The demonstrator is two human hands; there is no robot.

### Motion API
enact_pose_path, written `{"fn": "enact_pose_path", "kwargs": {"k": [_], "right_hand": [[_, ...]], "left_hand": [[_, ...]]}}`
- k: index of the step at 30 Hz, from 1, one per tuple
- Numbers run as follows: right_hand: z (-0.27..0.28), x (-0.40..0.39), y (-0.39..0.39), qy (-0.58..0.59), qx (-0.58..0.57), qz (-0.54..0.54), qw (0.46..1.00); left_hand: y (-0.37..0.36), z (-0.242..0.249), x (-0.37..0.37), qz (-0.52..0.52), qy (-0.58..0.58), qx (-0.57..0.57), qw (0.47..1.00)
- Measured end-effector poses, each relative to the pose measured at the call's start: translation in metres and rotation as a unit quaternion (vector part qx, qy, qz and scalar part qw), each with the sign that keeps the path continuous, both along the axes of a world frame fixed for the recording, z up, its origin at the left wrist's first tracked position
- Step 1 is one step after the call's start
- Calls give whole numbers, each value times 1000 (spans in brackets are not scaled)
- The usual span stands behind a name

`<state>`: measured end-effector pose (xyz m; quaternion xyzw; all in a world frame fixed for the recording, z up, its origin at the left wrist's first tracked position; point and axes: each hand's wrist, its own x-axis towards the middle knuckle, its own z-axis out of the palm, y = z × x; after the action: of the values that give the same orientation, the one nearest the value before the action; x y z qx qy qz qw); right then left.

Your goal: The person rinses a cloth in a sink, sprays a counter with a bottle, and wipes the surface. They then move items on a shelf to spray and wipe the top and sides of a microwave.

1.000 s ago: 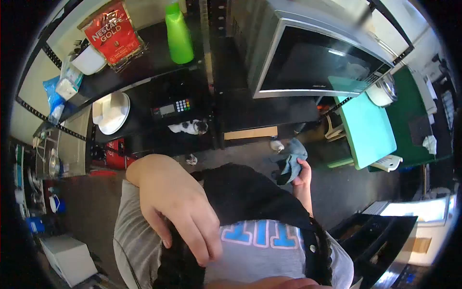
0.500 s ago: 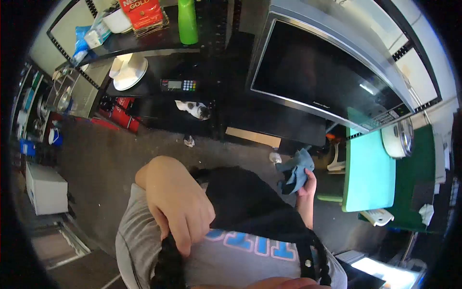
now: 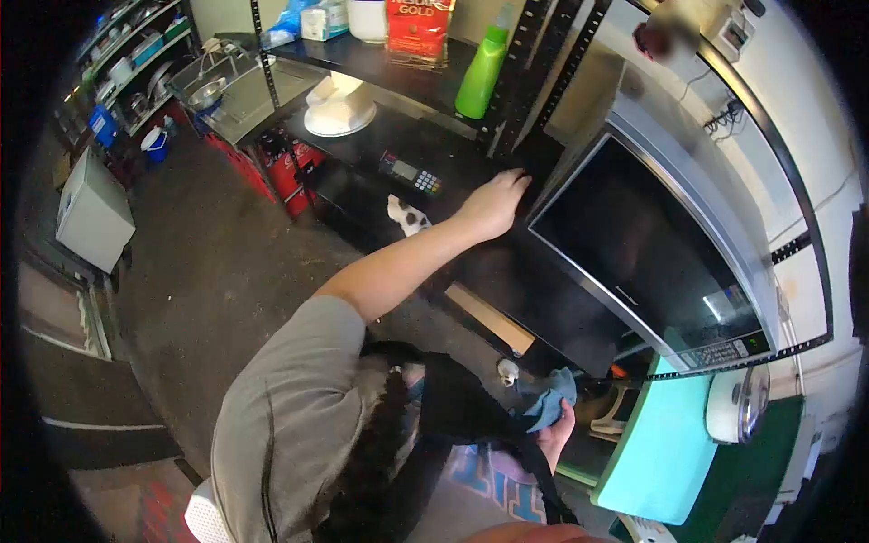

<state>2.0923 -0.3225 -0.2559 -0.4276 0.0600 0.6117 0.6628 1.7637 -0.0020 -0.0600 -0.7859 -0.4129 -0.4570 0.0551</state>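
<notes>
My left hand [image 3: 496, 206] reaches out across the black shelf to the left side of the microwave oven [image 3: 643, 258]. Its fingers are curled together at a dark spot, and what they grip there, if anything, is hidden. Low at the right, my right hand [image 3: 556, 436] is closed around a crumpled blue-grey cloth [image 3: 550, 400]. A dark device with a keypad and small display [image 3: 412, 172] lies on the shelf left of my left hand. Below that forearm, a black-and-white spotted cat [image 3: 407, 215] is partly covered.
On the upper shelf stand a green bottle [image 3: 484, 77] and a red Nescafé Gold pouch [image 3: 418, 29]. White pieces sit on a round white plate [image 3: 339, 122]. A turquoise board [image 3: 647, 452] and white rice cooker [image 3: 735, 407] are at right. A metal sink [image 3: 249, 100] stands far left.
My left hand has gone from in front of my chest up to the shelf beside the microwave. My right hand still holds the cloth. The view has turned and shifted.
</notes>
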Motion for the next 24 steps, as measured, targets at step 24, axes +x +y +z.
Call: {"fn": "enact_pose_path", "kwargs": {"k": [24], "right_hand": [[15,-143,63,-42,97,-57,993]], "left_hand": [[103,93,-330,54,-226,-71,970]]}}
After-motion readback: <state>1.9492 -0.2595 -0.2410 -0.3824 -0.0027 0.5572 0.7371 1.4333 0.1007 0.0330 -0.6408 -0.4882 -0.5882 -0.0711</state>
